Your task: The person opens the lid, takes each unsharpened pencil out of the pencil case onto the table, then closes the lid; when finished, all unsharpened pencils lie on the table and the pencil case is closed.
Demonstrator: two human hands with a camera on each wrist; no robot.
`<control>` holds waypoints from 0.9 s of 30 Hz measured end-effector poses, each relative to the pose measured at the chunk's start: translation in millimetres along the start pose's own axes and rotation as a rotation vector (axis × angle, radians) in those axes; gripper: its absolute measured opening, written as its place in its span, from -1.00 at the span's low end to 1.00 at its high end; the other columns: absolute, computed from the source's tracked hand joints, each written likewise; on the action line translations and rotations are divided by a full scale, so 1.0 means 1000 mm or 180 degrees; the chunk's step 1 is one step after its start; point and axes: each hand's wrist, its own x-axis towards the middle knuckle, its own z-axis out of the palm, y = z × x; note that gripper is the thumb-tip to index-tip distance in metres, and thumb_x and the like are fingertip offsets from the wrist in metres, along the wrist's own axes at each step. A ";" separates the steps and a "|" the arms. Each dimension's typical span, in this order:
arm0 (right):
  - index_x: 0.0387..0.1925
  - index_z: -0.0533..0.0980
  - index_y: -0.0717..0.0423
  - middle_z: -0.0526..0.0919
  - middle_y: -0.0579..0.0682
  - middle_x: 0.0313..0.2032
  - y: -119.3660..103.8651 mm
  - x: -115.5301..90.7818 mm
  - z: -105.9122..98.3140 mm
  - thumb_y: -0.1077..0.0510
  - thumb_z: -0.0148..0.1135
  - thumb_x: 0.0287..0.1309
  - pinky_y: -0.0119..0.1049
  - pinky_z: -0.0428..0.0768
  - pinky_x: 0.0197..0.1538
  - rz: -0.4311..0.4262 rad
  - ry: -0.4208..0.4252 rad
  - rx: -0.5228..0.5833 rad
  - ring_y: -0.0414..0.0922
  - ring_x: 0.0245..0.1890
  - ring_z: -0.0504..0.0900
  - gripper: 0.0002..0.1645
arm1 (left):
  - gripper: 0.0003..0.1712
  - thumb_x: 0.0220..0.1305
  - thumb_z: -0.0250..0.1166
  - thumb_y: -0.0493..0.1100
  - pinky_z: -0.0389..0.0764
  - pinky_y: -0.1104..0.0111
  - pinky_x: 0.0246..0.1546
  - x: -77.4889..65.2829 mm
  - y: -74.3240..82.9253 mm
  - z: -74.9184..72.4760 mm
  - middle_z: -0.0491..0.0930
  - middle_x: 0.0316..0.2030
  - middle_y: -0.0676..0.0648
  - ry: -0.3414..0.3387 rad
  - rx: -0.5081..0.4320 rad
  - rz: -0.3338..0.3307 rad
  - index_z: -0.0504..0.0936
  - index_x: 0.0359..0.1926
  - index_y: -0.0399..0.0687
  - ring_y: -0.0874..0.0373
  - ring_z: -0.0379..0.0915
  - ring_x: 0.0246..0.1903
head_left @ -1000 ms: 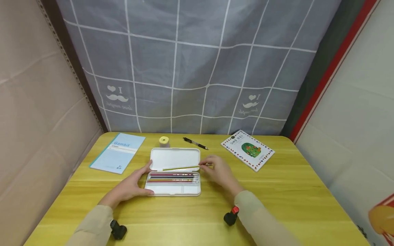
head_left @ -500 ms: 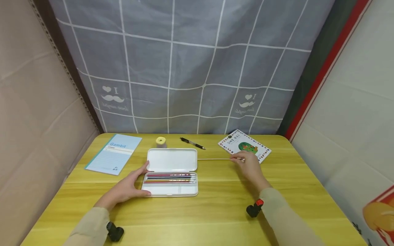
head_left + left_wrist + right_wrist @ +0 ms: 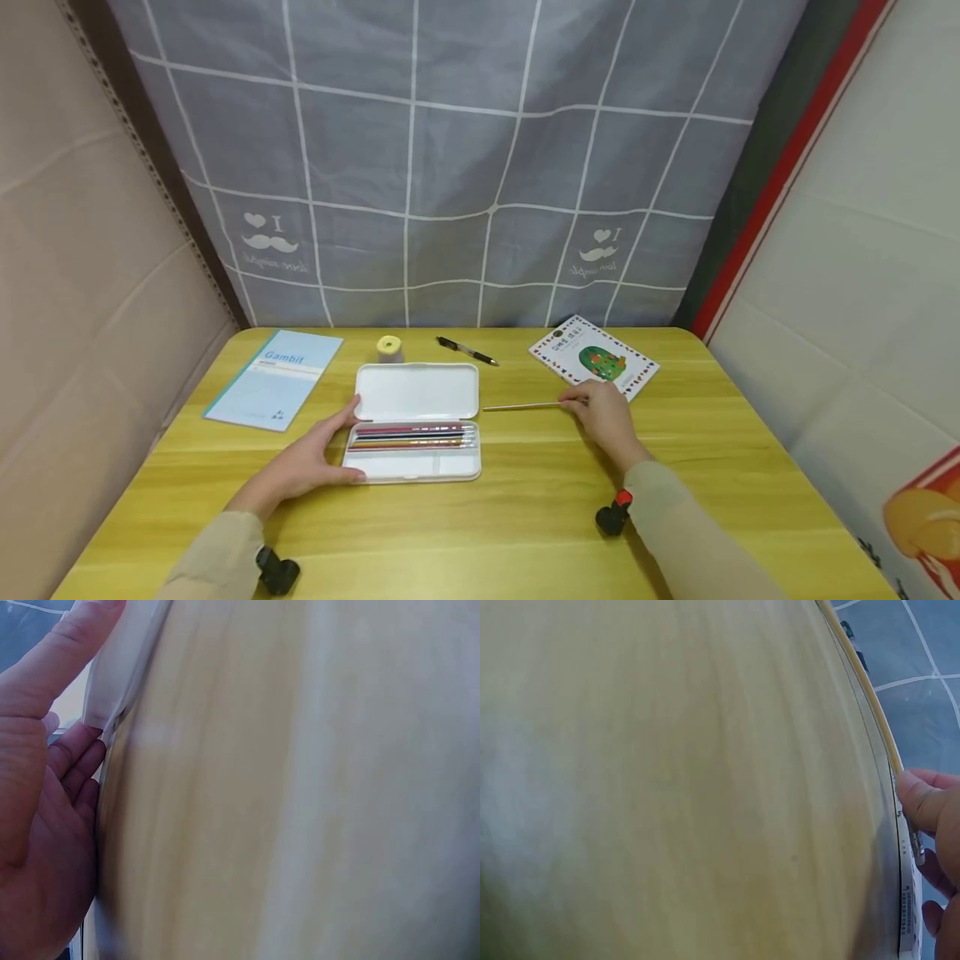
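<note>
A white pencil case (image 3: 390, 465) lies open on the table, its lid (image 3: 416, 390) folded back flat. Several pencils (image 3: 412, 435) lie side by side in its back part. My left hand (image 3: 307, 460) holds the case at its left end, with the thumb by the front corner and the fingers at the lid side. To the right of the case, my right hand (image 3: 604, 418) pinches a single pencil (image 3: 521, 407) near one end. The pencil points left toward the case, apart from it. In the right wrist view this pencil (image 3: 870, 697) looks yellow, its end below the thumb.
A blue notebook (image 3: 273, 379) lies at the left and a white picture booklet (image 3: 592, 354) at the right, just beyond my right hand. Behind the case stand a small yellow-topped roll (image 3: 389, 348) and a black pen (image 3: 467, 350). A grey grid cloth (image 3: 450, 167) hangs behind the table.
My right hand has carried the pencil rightward from over the case, then slightly nearer the table's front. My left hand has stayed on the case. The view has shifted slightly.
</note>
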 end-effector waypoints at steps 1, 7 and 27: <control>-0.30 0.83 0.02 0.82 -0.02 -0.23 -0.001 0.000 0.001 0.17 0.55 0.17 0.06 0.63 0.05 0.0040 -0.0022 -0.0047 0.06 -0.13 0.73 -0.95 | 0.44 0.02 0.67 0.13 -0.08 -0.36 0.47 -0.001 0.000 0.000 0.44 0.41 -0.22 -0.0002 0.0001 0.0001 -0.10 0.70 0.05 -0.36 -0.06 0.55; -0.33 0.83 0.00 0.82 -0.05 -0.23 -0.004 -0.003 0.001 0.10 0.54 0.19 0.10 0.58 0.03 0.0250 -0.0167 -0.0237 0.08 -0.12 0.70 -0.93 | 0.44 0.02 0.68 0.11 -0.08 -0.37 0.46 -0.002 0.002 -0.001 0.45 0.39 -0.21 -0.0003 -0.0030 0.0033 -0.09 0.70 0.03 -0.37 -0.06 0.54; 0.10 0.73 0.09 0.74 0.08 0.03 -0.024 0.001 -0.001 0.12 0.56 0.18 0.06 0.66 0.06 0.0084 0.0385 0.0313 0.09 -0.02 0.70 -0.56 | 0.43 0.01 0.68 0.13 -0.06 -0.39 0.44 0.000 -0.003 0.002 0.48 0.36 -0.24 0.0058 0.0026 0.0135 -0.07 0.70 0.02 -0.40 0.00 0.51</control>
